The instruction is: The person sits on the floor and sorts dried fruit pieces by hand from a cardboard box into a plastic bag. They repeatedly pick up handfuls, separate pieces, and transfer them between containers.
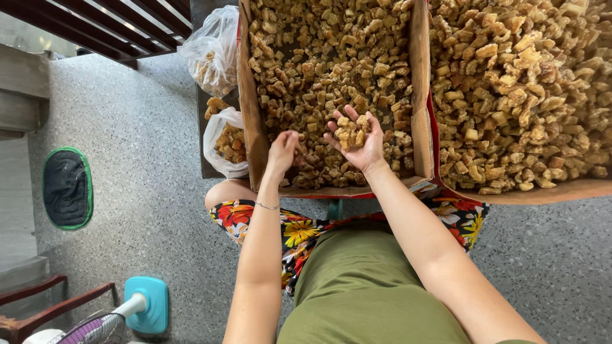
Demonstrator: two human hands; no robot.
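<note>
1. Right hand point(357, 141) is palm up over the near part of the left box point(250, 114), fingers cupped loosely around a small heap of golden chunks point(352, 130). The cupping reads as a way to keep the loose pieces from rolling off.
2. Those chunks sit in the hollow of the palm, toward the fingers, resting on the skin rather than pinched.
3. Left hand point(284, 150) is down in the same box, close to its near edge, fingers dipped among the pieces. Whether it grips anything I cannot tell; the fingertips are buried.
4. The two hands are near each other, not touching, left one lower and closer to the body.
5. The left box is full of darker chunks; a second box point(446, 188) butts against its right wall, heaped with paler pieces point(523, 83). Side by side like this, both stay within arm's reach.
6. Two clear bags point(213, 48) with more chunks lie against the left box's outer left wall.
7. The person sits at the near edge, floral cloth point(239, 216) over the lap, a fan point(137, 309) on the floor at the left.
</note>
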